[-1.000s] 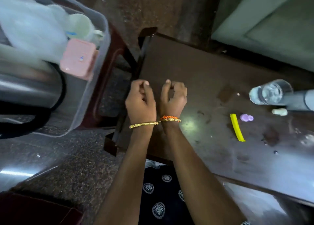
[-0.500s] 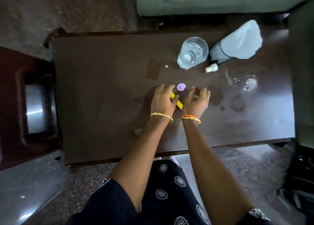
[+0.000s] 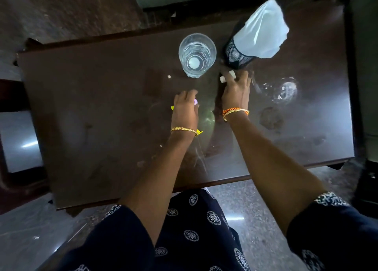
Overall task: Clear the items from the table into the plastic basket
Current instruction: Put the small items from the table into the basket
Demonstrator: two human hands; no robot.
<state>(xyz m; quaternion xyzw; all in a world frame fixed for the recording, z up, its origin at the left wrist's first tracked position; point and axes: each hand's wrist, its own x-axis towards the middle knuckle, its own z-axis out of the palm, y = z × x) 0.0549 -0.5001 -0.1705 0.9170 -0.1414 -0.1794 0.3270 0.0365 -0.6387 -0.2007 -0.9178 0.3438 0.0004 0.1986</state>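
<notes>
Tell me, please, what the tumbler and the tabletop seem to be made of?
The tumbler looks like clear glass, perhaps clear plastic: the base and tabletop show through its shiny faceted walls. The tabletop seems dark brown laminate or polished wood, smooth and semi-glossy, with soft light reflections.

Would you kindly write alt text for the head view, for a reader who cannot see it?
Seen from above, the left hand holds a yellow strip and a purple piece on a dark table, while the right hand closes on a small white cap. Behind them stand a glass and a mesh holder with a white bag.
</notes>
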